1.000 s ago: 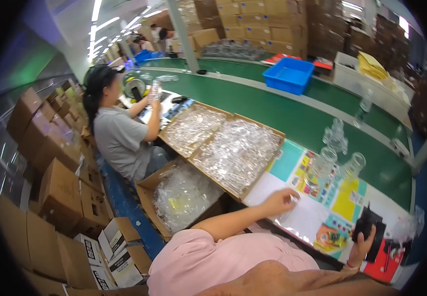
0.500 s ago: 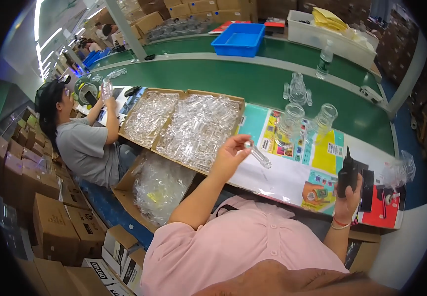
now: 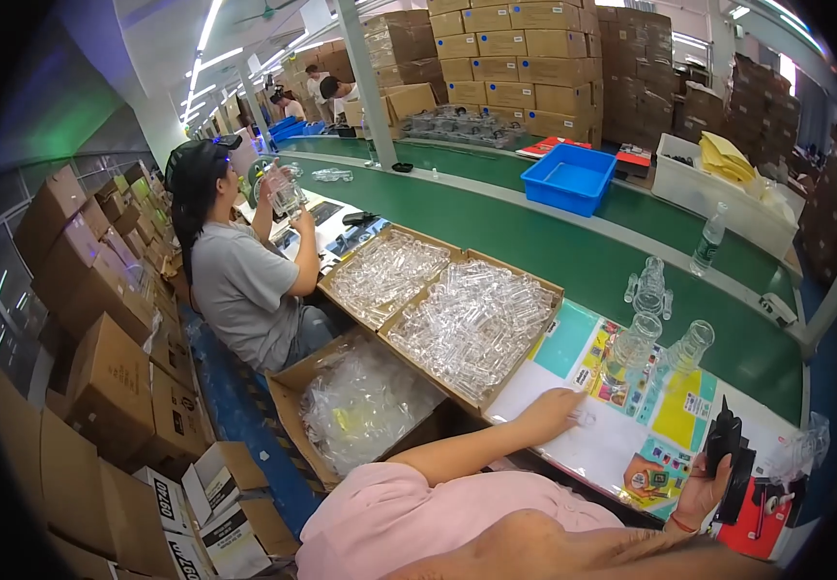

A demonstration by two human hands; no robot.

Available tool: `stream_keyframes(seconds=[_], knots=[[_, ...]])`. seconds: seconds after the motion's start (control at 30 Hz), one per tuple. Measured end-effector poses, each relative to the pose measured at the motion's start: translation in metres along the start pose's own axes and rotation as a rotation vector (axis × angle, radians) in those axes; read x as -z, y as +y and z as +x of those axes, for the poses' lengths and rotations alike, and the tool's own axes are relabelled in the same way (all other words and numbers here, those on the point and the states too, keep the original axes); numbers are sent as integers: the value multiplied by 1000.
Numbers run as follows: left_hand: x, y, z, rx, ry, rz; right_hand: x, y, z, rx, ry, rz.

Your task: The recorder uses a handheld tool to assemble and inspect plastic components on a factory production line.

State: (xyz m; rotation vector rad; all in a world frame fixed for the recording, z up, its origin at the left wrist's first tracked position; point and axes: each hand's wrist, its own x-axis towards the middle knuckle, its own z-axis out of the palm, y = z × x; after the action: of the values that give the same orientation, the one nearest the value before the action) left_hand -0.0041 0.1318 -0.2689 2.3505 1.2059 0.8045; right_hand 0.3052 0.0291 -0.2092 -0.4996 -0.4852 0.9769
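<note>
My left hand (image 3: pixel 552 416) is closed over the printed sheet (image 3: pixel 573 449) on the bench. The end of a small clear plastic tube (image 3: pixel 585 418) shows past its fingertips; the rest is hidden. At the right, my right hand (image 3: pixel 701 491) grips a black handheld tool (image 3: pixel 724 435) whose thin pointed tip stands upward. Beyond my hands, clear bottle-like pieces stand close together, one wide piece (image 3: pixel 631 348) beside another (image 3: pixel 692 346). A further clear piece with side tubes (image 3: pixel 648 290) stands on the green bench. To the left, an open carton (image 3: pixel 558 324) holds many clear tubes.
A co-worker (image 3: pixel 244 261) sits at the left, holding a clear piece. Below the carton, a box of plastic bags (image 3: pixel 360 396) stands by the bench. Farther back are a blue tray (image 3: pixel 570 179), a bottle (image 3: pixel 709 239) and a white bin (image 3: pixel 728 198). Stacked cartons (image 3: pixel 109 377) line the left.
The view has swung up and left, so the bench sits lower and farther right. My left hand has turned, hiding most of the tube. My right hand still grips the black tool.
</note>
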Motion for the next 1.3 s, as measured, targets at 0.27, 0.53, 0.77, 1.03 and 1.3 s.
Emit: stream_keyframes(seconds=[0.27, 0.53, 0.77, 1.03, 1.3], knots=[[20, -17, -33, -81, 158, 17, 7, -8, 13, -214, -67, 253], [56, 18, -26, 235, 351, -575, -21, -4, 13, -128, 60, 282], [97, 32, -17, 60, 469, -1062, -45, -4, 16, -38, 45, 337], [119, 68, -12, -8, 311, -1194, -38, -7, 27, 5, 10, 298], [103, 79, -20, -23, 431, -1056, -140, 3, 11, -6, 75, 108]])
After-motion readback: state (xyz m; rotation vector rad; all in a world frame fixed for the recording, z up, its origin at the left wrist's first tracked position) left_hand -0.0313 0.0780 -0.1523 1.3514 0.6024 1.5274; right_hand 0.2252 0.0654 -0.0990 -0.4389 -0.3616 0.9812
